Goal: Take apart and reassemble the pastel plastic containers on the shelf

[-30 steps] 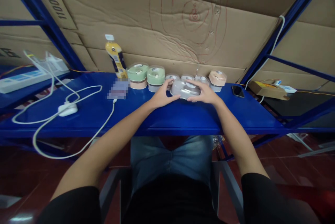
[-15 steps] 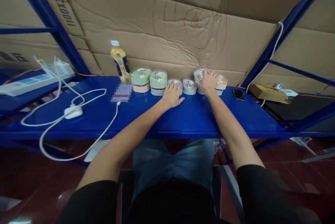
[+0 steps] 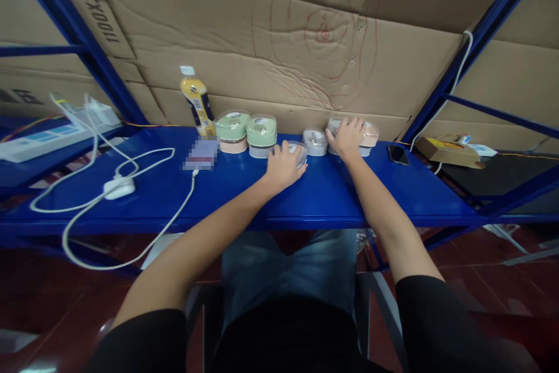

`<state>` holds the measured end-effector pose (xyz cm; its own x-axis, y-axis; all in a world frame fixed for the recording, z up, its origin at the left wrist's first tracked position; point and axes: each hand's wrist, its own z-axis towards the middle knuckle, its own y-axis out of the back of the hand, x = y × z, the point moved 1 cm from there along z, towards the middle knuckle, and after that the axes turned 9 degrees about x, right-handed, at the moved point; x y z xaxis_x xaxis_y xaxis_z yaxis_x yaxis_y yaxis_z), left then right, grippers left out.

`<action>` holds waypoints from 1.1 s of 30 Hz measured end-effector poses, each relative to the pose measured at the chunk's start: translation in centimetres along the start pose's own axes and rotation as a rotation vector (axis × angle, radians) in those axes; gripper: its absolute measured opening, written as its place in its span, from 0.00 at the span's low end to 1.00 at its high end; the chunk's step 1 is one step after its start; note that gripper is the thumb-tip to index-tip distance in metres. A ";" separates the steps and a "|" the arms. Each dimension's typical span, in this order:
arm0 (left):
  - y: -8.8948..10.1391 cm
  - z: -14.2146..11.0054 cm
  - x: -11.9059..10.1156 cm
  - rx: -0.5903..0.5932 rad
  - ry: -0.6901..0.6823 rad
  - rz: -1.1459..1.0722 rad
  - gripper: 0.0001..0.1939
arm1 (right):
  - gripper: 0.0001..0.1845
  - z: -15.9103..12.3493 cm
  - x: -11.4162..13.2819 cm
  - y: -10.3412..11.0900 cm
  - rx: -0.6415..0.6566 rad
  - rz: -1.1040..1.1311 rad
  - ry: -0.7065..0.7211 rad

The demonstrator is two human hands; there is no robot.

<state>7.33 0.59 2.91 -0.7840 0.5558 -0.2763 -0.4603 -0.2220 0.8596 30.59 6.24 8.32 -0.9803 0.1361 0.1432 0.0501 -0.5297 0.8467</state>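
Observation:
My left hand (image 3: 283, 168) is curled over a small grey container with a clear lid (image 3: 299, 153), its fingers and thumb around the sides; part of the container is hidden under the palm. My right hand (image 3: 348, 139) grips another grey container (image 3: 333, 125) in the right-hand group, fingers over its lid. Just to the right, a pink container (image 3: 370, 133) sits on a grey one, partly behind that hand. Between my hands stands a single grey container (image 3: 315, 142). Left of my left hand are two stacks topped by green containers (image 3: 233, 126), over pink and grey ones.
A yellow drink bottle (image 3: 196, 99) stands at the back left, beside a blurred-out flat item (image 3: 201, 153) on a white cable (image 3: 191, 198). A phone (image 3: 398, 155) lies on the right of the blue table (image 3: 314, 198). Cardboard (image 3: 209, 41) walls the back.
My left hand has drawn its grey container slightly toward me, out of the row. My right hand's container now sits a little lower and more level, with the fingers farther over it.

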 end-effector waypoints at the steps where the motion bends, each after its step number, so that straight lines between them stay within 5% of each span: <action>1: 0.0 -0.1 0.3 0.024 0.000 -0.003 0.26 | 0.40 -0.4 0.1 0.5 -0.010 0.030 0.039; 6: 1.1 -0.8 2.1 0.191 -0.258 -0.169 0.34 | 0.34 -4.4 1.3 2.4 0.167 0.385 0.587; 9: 1.5 -0.9 3.2 0.244 -0.355 -0.386 0.48 | 0.46 -7.1 2.6 2.0 0.381 0.505 0.787; 12: 1.2 -0.7 3.9 0.273 -0.313 -0.512 0.59 | 0.60 -8.5 3.6 1.3 0.516 0.486 0.755; 15: 0.9 -0.5 4.0 0.301 -0.264 -0.549 0.63 | 0.62 -8.5 3.8 1.3 0.531 0.475 0.710; 21: 1.1 -0.8 3.6 0.299 -0.255 -0.480 0.62 | 0.41 -6.4 1.1 2.5 0.528 0.563 0.624; 27: 1.4 -1.4 3.0 0.360 -0.338 -0.298 0.32 | 0.39 -4.3 -3.3 2.9 0.509 0.608 0.396; 33: 1.5 -1.0 3.3 0.317 -0.305 -0.312 0.29 | 0.41 -4.0 -4.0 2.6 0.510 0.597 0.323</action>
<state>3.69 1.28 2.85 -0.4519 0.7745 -0.4426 -0.4668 0.2175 0.8572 33.88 0.96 7.86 -0.7646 -0.3331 0.5518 0.5804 0.0166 0.8142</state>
